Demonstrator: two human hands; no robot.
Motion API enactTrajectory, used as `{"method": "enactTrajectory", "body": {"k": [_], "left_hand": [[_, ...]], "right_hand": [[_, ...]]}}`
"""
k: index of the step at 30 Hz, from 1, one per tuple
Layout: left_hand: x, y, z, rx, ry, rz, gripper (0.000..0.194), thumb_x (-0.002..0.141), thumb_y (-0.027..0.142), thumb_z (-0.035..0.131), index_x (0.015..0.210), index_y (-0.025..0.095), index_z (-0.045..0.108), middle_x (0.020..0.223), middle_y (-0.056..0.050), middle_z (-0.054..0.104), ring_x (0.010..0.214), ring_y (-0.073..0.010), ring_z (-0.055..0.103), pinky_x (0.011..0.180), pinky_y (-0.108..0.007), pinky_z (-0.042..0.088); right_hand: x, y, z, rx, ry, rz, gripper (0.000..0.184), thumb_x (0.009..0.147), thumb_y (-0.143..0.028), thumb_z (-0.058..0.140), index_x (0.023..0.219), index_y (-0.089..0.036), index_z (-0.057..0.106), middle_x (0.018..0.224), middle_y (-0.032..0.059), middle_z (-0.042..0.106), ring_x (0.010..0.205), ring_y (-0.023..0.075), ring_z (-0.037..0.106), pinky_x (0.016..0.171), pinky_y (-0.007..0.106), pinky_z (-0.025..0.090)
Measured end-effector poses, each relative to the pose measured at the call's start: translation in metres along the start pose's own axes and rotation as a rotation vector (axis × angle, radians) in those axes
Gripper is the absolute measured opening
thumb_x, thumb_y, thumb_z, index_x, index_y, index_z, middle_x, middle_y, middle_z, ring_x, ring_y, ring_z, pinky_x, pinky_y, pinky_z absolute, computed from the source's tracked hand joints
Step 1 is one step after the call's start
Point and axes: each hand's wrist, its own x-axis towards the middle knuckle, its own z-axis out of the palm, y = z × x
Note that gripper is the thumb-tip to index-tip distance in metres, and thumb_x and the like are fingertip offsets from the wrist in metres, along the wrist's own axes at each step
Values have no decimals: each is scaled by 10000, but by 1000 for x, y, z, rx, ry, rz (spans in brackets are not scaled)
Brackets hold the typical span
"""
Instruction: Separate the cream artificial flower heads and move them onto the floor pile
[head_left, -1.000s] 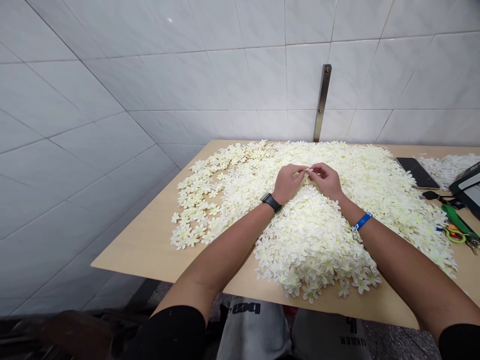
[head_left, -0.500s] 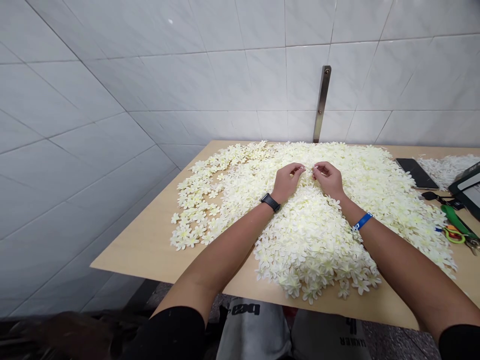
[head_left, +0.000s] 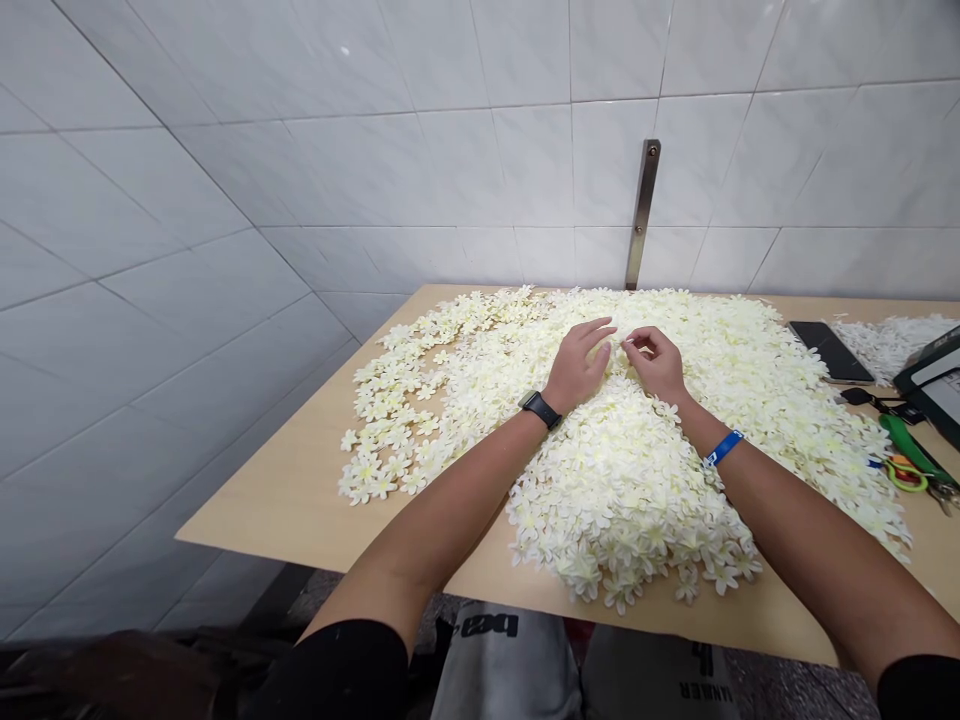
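- Left hand (head_left: 581, 362): the grip is spread wide, seemingly holding nothing, so it is free.
- Right hand (head_left: 658, 366): the grip is narrow, apparently pinching a tiny white piece (head_left: 625, 344), which needs precision.
- White flowers (head_left: 626, 480) heap on the surface (head_left: 262, 505) at six o'clock from the hands, probably for easy reach.

Pale grey, faintly veined tiles cover the left wall (head_left: 150, 350) and back wall (head_left: 450, 170), where light glints and an upright metal bar (head_left: 642, 215) stands behind a light-wood tabletop (head_left: 277, 510), above a dark, speckled floor (head_left: 795, 692)
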Motion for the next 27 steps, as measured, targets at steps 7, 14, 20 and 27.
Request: {"method": "enactTrajectory", "body": {"k": [7, 14, 20, 27], "left_hand": [[-2, -5, 4, 26, 24, 10, 276, 1025, 339, 507, 992, 200, 742, 1000, -80, 779, 979, -200, 708, 929, -383, 560], [-2, -6, 2, 5, 130, -145, 259, 932, 439, 672, 855, 194, 710, 901, -54, 760, 907, -192, 705, 878, -340, 558], [0, -3, 0, -53, 110, -160, 265, 1007, 347, 552, 1196, 206, 672, 1192, -88, 731, 1004, -181, 701, 867, -315, 570], [0, -1, 2, -28, -55, 7, 277, 1009, 387, 544, 1117, 204, 722, 1173, -90, 751, 1129, -216, 679, 1038, -400, 535]], "right_hand": [[-3, -3, 0, -42, -75, -33, 243, 812, -459, 704, 888, -232, 659, 862, 26, 681, 805, 175, 637, 669, 289, 516], [-2, -2, -1, -37, -57, -4, 230, 820, -445, 689, 874, -222, 676, 855, 34, 683, 797, 185, 644, 677, 310, 534], [0, 2, -1, -10, -3, -9, 233, 829, -447, 686, 877, -219, 675, 880, 39, 677, 806, 184, 637, 657, 300, 541], [-2, -2, 0, -6, -47, -32, 250, 819, -468, 703, 874, -229, 655, 854, 25, 666, 787, 177, 635, 661, 302, 548]]}}
